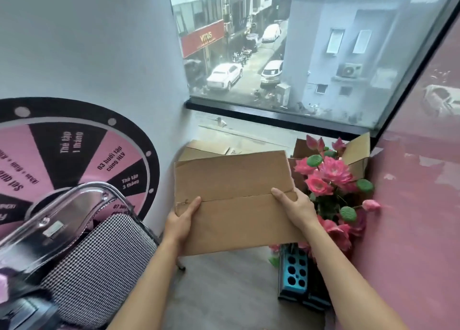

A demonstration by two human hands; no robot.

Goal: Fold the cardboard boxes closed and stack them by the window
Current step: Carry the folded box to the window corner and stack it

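Cardboard box (234,200), flaps folded shut, held up over the floor (224,287) near the window (298,43), my left hand (180,221) and right hand (296,208) gripping its side edges, fake flowers (331,177) just beside it.

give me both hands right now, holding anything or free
Left hand: grip closed on the left edge of the cardboard box.
Right hand: grip closed on the right edge of the same box.

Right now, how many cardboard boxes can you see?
3: one closed box held in both hands, one partly hidden behind it by the window, one open box behind the pink flowers. More may be hidden.
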